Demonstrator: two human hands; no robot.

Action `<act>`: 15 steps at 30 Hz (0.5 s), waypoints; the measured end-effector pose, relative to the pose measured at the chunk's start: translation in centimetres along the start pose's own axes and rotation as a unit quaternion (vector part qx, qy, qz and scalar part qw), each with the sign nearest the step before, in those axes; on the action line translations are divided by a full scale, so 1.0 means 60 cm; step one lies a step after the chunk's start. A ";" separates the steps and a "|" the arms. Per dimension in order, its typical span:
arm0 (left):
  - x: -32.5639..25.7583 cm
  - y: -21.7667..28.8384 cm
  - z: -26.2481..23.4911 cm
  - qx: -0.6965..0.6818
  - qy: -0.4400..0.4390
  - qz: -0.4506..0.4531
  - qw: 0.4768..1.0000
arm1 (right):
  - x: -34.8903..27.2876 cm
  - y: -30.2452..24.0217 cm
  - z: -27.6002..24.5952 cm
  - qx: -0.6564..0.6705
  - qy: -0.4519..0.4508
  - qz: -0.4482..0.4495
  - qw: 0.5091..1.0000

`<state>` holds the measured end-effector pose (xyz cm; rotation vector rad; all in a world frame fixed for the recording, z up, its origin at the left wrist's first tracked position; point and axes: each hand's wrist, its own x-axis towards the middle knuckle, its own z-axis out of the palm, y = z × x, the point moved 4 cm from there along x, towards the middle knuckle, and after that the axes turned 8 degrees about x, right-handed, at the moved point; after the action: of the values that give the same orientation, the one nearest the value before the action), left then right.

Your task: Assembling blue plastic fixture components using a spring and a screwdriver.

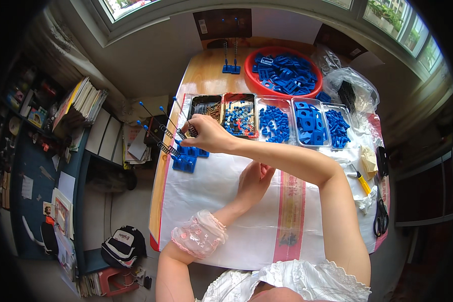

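My right hand [204,135] reaches across to the left side of the table, over my left arm. Its thumb and fingers close around a black coil spring [192,130] on one of several blue-based pieces. Below the fingers stand blue bases [184,162], grouped close together, with black springs [167,149] and thin blue-tipped rods [150,111] leaning up and to the left. My left hand [255,182] rests low over the white sheet, to the right of these pieces. Its fingers are curled inward, and whatever lies inside them is hidden.
Small trays line the sheet: brass-coloured pieces [214,109], mixed metal bits [240,120], blue parts [274,121]. Behind them are a red basin [247,75] of blue parts and two upright spring pieces [231,67]. A yellow-handled cutter [363,184] and black scissors [381,221] lie right.
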<state>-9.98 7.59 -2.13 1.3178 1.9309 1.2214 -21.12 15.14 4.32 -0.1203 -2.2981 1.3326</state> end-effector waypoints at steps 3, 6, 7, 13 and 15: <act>0.000 -0.001 0.001 -0.003 -0.006 0.000 1.000 | 0.009 -0.004 0.007 0.000 -0.010 -0.012 1.000; 0.002 -0.001 0.002 -0.006 -0.013 0.005 1.000 | 0.011 -0.009 0.006 0.000 -0.032 -0.011 0.999; 0.005 -0.001 0.002 -0.005 -0.016 0.003 1.000 | 0.010 -0.011 0.002 0.000 -0.036 -0.004 0.999; 0.007 -0.002 0.005 -0.017 0.008 0.013 1.000 | 0.006 -0.033 -0.030 0.009 -0.066 0.064 0.996; 0.009 -0.001 0.007 -0.012 0.008 0.010 1.000 | 0.005 -0.035 -0.043 0.056 -0.082 0.096 0.990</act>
<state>-9.90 8.26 -2.35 1.3228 1.9126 1.2645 -19.90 16.17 7.22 -0.2062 -2.3890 1.6187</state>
